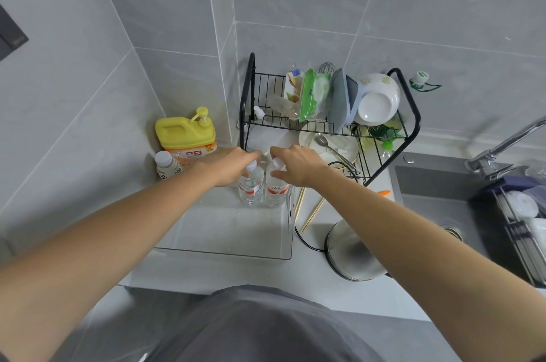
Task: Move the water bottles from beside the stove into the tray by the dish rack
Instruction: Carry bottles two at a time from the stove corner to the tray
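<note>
Two clear water bottles with red-and-white labels stand upright side by side at the far right corner of a clear plastic tray (224,253). My left hand (229,165) grips the neck of the left bottle (251,188) just below its white cap. My right hand (298,166) holds the top of the right bottle (276,190), thumb and fingers around its cap. Both bottles rest inside the tray, right in front of the black dish rack (410,125). The stove is out of view.
A yellow pump jug (186,134) and a small white-capped bottle (167,165) stand left of the tray by the wall. Chopsticks (313,212), a steel kettle (354,252) with its black cord and the sink (437,202) lie to the right.
</note>
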`<state>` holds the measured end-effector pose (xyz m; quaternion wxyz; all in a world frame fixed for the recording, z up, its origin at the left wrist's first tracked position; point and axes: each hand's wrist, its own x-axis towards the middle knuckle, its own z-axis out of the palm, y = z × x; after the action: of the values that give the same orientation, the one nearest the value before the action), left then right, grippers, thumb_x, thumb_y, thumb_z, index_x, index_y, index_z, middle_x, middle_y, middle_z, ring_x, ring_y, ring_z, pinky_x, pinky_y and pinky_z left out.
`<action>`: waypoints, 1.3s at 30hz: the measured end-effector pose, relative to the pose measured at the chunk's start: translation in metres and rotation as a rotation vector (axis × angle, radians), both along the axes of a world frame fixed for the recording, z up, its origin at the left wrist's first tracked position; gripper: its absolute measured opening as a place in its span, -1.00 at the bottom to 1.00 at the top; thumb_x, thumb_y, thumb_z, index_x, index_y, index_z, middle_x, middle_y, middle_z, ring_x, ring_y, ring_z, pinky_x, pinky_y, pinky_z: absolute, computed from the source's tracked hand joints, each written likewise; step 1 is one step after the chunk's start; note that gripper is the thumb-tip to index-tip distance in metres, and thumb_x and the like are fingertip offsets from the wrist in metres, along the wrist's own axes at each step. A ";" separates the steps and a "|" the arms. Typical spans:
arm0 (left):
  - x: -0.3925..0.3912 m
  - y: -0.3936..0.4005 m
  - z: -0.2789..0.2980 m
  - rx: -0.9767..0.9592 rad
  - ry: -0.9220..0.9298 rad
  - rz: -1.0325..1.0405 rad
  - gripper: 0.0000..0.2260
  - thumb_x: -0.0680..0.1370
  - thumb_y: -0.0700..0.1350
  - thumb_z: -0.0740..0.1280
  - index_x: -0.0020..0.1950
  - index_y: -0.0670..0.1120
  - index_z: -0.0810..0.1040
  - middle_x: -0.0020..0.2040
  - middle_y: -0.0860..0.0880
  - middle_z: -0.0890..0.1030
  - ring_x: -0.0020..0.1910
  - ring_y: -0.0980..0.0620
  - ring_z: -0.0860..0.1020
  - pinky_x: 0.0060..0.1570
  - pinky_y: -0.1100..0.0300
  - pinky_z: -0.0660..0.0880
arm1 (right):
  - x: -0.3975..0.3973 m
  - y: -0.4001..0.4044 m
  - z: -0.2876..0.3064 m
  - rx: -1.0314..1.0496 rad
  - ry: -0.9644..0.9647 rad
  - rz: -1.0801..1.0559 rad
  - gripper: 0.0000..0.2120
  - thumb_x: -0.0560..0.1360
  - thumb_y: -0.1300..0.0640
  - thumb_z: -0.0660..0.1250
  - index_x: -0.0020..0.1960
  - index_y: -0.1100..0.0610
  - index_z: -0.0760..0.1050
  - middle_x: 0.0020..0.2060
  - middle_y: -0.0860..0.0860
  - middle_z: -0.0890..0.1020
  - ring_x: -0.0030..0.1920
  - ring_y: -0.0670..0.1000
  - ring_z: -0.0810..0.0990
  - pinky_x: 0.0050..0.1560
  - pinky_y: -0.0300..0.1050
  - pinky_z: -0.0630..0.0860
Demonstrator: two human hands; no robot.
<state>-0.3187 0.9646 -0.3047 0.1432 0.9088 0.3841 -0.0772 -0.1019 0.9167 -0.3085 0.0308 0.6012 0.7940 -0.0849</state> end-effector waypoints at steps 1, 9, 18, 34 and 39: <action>0.001 -0.002 0.002 0.003 0.010 -0.001 -0.52 0.57 -0.34 0.25 -0.03 0.26 0.18 -0.09 0.05 0.58 -0.12 -0.11 0.61 -0.32 0.09 0.43 | -0.001 0.000 -0.001 0.003 0.006 0.006 -0.65 0.60 -0.14 0.36 0.22 0.05 0.38 -0.17 0.02 0.51 -0.09 0.18 0.53 -0.15 0.03 0.49; 0.004 -0.010 0.005 0.016 -0.006 0.062 -0.74 0.63 -0.14 0.35 0.19 0.08 0.32 -0.13 -0.06 0.56 -0.19 -0.16 0.57 -0.33 0.03 0.47 | 0.004 -0.001 0.000 -0.018 0.067 -0.041 -0.66 0.57 -0.10 0.42 0.18 0.06 0.40 -0.14 0.03 0.54 -0.11 0.14 0.53 -0.11 0.04 0.54; 0.021 -0.021 0.003 0.081 -0.059 0.143 -0.75 0.65 -0.06 0.37 0.25 -0.08 0.39 -0.10 -0.13 0.59 -0.23 -0.12 0.52 -0.40 0.04 0.37 | 0.004 -0.005 0.001 -0.046 0.075 -0.094 -0.63 0.57 -0.10 0.42 0.22 0.06 0.40 -0.02 0.10 0.60 -0.07 0.15 0.52 -0.08 0.05 0.52; 0.020 -0.018 -0.009 0.076 -0.125 0.193 -0.75 0.61 -0.08 0.41 0.14 -0.05 0.35 -0.16 -0.13 0.55 -0.27 -0.14 0.56 -0.32 -0.05 0.53 | -0.004 -0.009 -0.007 -0.022 0.094 -0.121 -0.60 0.59 -0.12 0.39 0.24 0.10 0.36 0.03 0.19 0.62 0.01 0.27 0.60 -0.16 0.03 0.44; 0.018 -0.016 -0.007 0.143 -0.062 0.134 -0.70 0.63 0.03 0.37 0.27 -0.03 0.37 -0.17 -0.08 0.53 -0.23 -0.16 0.59 -0.36 0.06 0.44 | -0.006 -0.015 -0.007 -0.012 0.080 -0.142 -0.58 0.62 -0.13 0.35 0.30 0.11 0.36 0.06 0.16 0.62 0.02 0.26 0.62 -0.14 0.02 0.46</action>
<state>-0.3010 0.9484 -0.3122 0.0947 0.8909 0.4440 -0.0117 -0.1078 0.9019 -0.3152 -0.0034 0.6519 0.7495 -0.1154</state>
